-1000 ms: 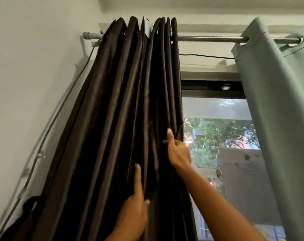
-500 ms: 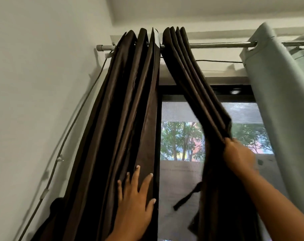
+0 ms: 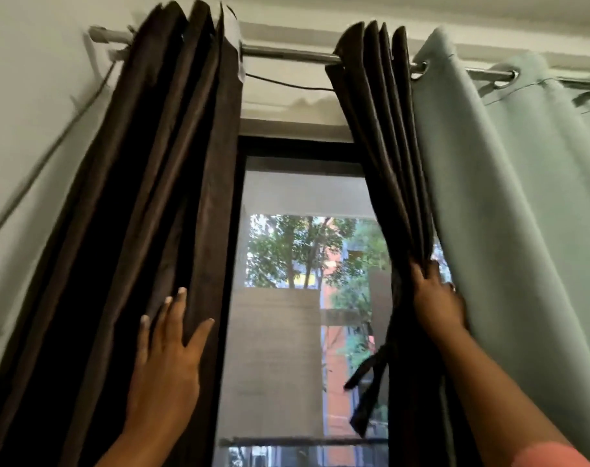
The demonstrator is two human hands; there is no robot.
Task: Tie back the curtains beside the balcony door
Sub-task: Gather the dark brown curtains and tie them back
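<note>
Curtains of dark brown fabric hang from the metal rod (image 3: 287, 55) in two bunches with a clear gap between them. My left hand (image 3: 167, 352) lies flat, fingers spread and straight, against the inner edge of the left brown curtain (image 3: 145, 197), which hangs against the white wall (image 3: 27, 129). My right hand (image 3: 436, 298) has its fingers curled round the gathered pleats of the right brown curtain (image 3: 384, 146), pressing the bunch up against the pale green curtain (image 3: 509, 214) just beside it. A dark fabric tie (image 3: 367, 392) dangles loose from that bunch, below my right hand. Through the gap shows the dark-framed balcony door (image 3: 303, 264), with trees and a building blurred beyond the glass. The brown cloth has a soft sheen and narrow, deep folds; the green one looks matte, with broad folds and metal eyelets on the rod. A thin cable (image 3: 287, 84) sags beneath the rod.
</note>
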